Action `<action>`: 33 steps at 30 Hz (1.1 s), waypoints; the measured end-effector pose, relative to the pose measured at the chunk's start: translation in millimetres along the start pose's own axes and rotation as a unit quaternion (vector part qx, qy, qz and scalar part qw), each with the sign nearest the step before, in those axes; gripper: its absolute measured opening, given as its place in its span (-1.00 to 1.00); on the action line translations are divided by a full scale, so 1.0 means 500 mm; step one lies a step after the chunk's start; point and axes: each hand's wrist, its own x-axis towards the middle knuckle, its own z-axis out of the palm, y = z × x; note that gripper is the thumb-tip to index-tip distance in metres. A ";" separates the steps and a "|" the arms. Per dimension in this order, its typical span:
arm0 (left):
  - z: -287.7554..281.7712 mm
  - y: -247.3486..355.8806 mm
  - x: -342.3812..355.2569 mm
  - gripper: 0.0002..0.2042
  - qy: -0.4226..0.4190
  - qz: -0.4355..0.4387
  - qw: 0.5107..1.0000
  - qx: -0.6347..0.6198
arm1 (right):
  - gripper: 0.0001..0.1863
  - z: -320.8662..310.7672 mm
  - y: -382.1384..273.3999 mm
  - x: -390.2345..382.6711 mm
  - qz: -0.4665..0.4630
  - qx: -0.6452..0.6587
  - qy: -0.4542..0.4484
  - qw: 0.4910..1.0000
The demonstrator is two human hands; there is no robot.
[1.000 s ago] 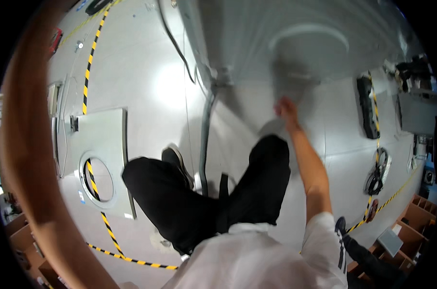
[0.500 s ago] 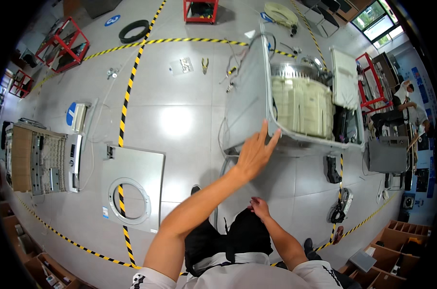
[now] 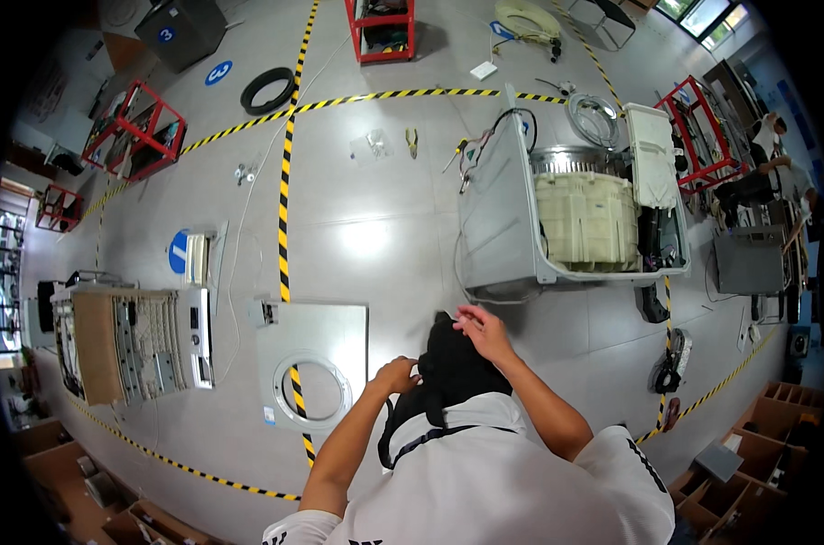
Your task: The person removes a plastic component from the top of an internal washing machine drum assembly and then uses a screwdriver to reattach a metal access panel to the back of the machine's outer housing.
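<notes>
My left hand rests by my black trousers, its fingers curled in, and nothing shows in it. Above my right thigh, my right hand is held with its fingers loosely apart and holds nothing I can see. Ahead and to the right, apart from both hands, lies a grey washing machine cabinet. Its open side shows a cream plastic tub with a metal ring at the far end. To my left lies a flat grey front panel with a round opening.
Pliers, a small parts bag and a screwdriver lie on the floor ahead. Far left is a partly dismantled appliance. Red carts stand around. Partitioned cardboard boxes are at lower right. People work at far right.
My left hand has drawn back from the cabinet's near edge to my lap. My right hand has lifted slightly forward. The view has turned, so the floor things sit further right.
</notes>
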 end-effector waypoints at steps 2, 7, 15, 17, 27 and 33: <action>-0.041 -0.005 0.055 -0.58 0.021 0.037 0.999 -0.021 | -0.71 -0.013 -0.091 0.058 -0.094 -0.024 0.038 0.995; -0.188 -0.040 0.157 -0.60 0.080 0.050 0.994 -0.052 | -0.73 -0.111 -0.285 0.244 -0.201 -0.165 0.175 0.950; -0.512 -0.169 0.237 -0.67 -0.018 -0.035 0.999 0.035 | -0.66 -0.248 -0.446 0.671 -0.279 -0.295 0.327 0.853; -0.587 -0.193 0.288 -0.70 0.000 -0.051 0.998 0.048 | -0.64 -0.285 -0.456 0.794 -0.267 -0.330 0.315 0.849; -0.852 -0.189 0.860 -0.77 0.006 0.001 0.998 0.058 | -0.60 -0.343 -0.335 1.064 -0.101 -0.387 0.237 0.885; -0.838 -0.252 1.401 -0.79 -0.014 -0.011 0.994 0.112 | -0.64 -0.334 -0.366 1.051 0.049 -0.254 0.228 0.939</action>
